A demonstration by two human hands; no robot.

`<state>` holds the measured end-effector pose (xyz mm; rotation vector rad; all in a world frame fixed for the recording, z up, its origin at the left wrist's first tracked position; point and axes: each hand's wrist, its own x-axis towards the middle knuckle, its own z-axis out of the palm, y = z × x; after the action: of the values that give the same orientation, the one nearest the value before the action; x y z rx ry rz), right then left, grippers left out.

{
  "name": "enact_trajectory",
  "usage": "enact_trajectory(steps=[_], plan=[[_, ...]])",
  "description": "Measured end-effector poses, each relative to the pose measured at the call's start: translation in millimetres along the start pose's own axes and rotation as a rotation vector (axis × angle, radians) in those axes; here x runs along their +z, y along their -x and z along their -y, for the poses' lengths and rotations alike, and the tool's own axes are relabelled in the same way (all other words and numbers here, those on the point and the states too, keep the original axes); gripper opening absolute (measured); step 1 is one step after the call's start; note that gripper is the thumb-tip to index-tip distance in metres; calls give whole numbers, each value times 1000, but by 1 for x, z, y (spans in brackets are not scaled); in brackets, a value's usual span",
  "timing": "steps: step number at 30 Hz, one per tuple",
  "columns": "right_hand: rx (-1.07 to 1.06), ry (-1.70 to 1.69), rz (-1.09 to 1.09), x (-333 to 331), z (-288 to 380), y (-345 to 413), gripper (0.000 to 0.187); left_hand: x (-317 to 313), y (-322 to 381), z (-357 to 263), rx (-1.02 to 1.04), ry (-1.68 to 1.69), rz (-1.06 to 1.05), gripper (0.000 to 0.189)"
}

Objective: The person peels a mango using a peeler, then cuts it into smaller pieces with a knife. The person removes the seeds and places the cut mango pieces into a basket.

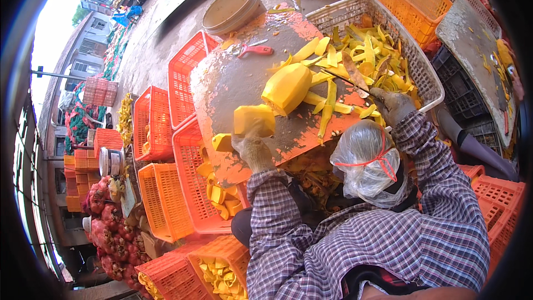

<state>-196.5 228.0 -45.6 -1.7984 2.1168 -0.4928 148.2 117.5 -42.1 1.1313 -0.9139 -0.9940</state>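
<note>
My left hand, in a pale, soiled glove, has its blurred fingers on a cut block of peeled pumpkin at the board's near left. A smaller pumpkin piece lies just left of it. My right hand, also gloved, grips a knife, its thin dark blade pointing left over peel strips. Between the hands, a large peeled pumpkin rests on its side on the worn orange board. Beyond it lies a red-handled peeler, apart from both hands.
A white basket full of peel adjoins the board's right side. Orange crates stand left, one holding pumpkin pieces. A round basin sits at the far edge. Clear plastic tied with red string covers something before me.
</note>
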Motion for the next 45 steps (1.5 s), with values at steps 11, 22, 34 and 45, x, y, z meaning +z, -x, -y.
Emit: enact_trajectory(steps=[11, 22, 34, 45], plan=[[47, -78, -33, 10, 2, -5, 25, 0, -86, 67, -61, -699, -334, 62], [153, -253, 70, 20, 7, -17, 32, 78, -8, 3, 786, -1093, 256, 102], [532, -867, 632, 19, 65, -124, 35, 65, -19, 8, 404, -1013, 557, 98], [-208, -459, 565, 16, 126, -74, 25, -37, 57, 54, 648, -899, 259, 127]])
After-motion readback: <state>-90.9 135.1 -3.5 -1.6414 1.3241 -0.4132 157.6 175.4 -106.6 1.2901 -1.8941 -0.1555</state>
